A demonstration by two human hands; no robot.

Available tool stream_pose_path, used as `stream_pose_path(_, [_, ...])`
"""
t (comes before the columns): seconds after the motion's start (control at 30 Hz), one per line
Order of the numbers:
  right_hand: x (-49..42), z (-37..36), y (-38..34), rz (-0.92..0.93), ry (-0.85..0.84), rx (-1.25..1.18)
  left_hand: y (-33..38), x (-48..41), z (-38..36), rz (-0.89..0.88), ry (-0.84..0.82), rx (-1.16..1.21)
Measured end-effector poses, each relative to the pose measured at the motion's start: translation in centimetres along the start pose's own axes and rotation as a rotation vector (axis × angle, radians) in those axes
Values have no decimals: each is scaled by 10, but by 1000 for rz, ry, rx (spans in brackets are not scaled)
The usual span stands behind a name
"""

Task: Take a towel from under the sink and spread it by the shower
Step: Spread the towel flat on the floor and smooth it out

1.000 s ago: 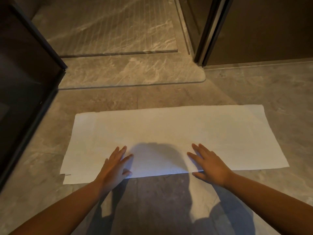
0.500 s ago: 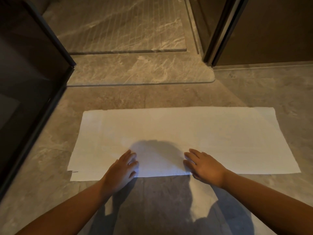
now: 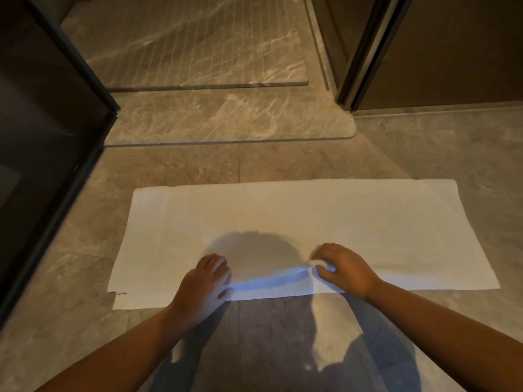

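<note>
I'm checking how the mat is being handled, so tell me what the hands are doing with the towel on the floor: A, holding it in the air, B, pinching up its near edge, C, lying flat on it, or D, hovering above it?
B: the right hand and left hand pinch the near edge of the towel, raising a fold between them.

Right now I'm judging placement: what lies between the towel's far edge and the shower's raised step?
Only bare marble floor; nothing sits between the towel and the shower step, as the head view shows.
</note>
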State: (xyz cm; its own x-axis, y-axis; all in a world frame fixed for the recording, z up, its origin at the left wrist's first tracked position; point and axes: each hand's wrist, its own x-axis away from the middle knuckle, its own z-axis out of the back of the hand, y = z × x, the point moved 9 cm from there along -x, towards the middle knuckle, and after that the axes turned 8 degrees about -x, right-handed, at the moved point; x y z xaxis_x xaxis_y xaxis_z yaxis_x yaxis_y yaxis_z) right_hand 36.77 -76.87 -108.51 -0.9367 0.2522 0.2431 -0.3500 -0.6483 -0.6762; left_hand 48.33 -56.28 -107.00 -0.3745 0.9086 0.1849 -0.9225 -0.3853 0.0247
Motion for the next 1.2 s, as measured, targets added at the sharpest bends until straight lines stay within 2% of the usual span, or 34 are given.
stream_pose_path(0.13, [-3, 5, 6, -94, 22, -47, -9, -9, 1, 127, 41, 118])
stream_pose_path(0.23, [1, 2, 5, -64, 5, 77, -26, -13, -1, 244, 65, 252])
stream_pose_path(0.4, [11, 9, 2, 17, -7, 251, -41, -11, -6, 298, 87, 334])
stream_pose_path(0.6, [27, 33, 30, -121, 45, 236, -56, -4, -15, 340, 31, 394])
stream_pose_path(0.73, [42, 54, 54, -251, 65, 232, -75, 1, -21, 385, -72, 362])
stream_pose_path(0.93, [62, 83, 80, -349, 131, 153, -93, 5, -24, 457, -146, 411])
stream_pose_path(1.07, [66, 104, 83, -342, 234, 100, -104, 10, -19, 546, -122, 459])
stream_pose_path(1.2, [67, 123, 78, -332, 312, 78, -111, 10, 11, 595, 5, 488])
